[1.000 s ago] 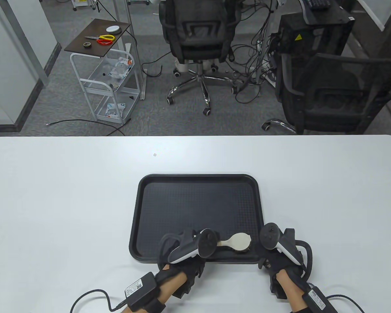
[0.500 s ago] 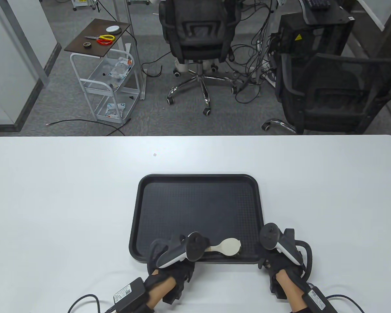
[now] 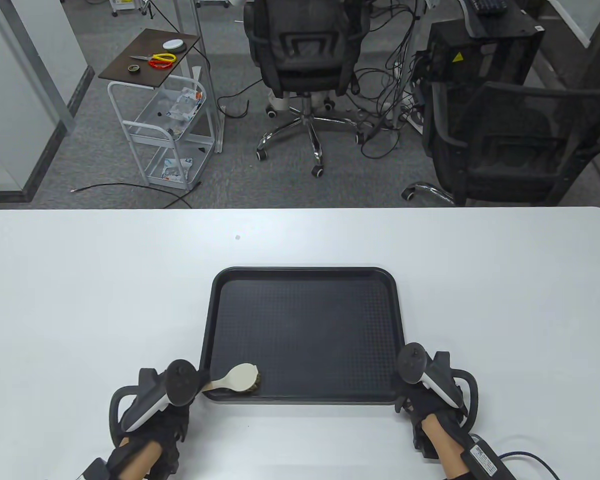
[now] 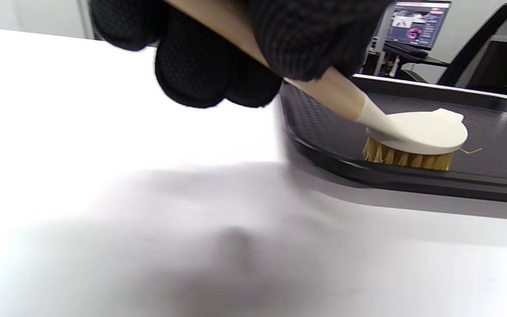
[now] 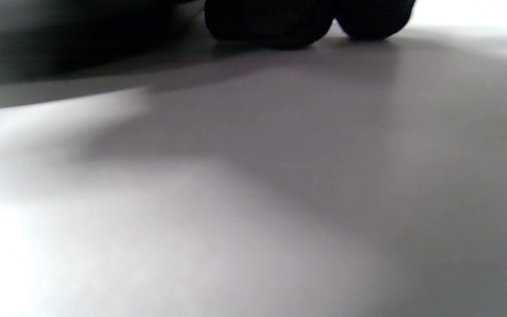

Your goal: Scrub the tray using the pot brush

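Table view: pot brush (image 3: 240, 378) slid left to tray (image 3: 305, 272) corner.

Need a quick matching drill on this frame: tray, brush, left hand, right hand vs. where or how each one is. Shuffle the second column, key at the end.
Things:
1. tray
2. brush
3. left hand
4. right hand

States:
A. at the tray's near right corner
B. bristles down in the tray's near left corner
C. flat on the white table
D. holds the wooden handle, off the tray's left edge

Pairs: 1-C, 2-B, 3-D, 4-A
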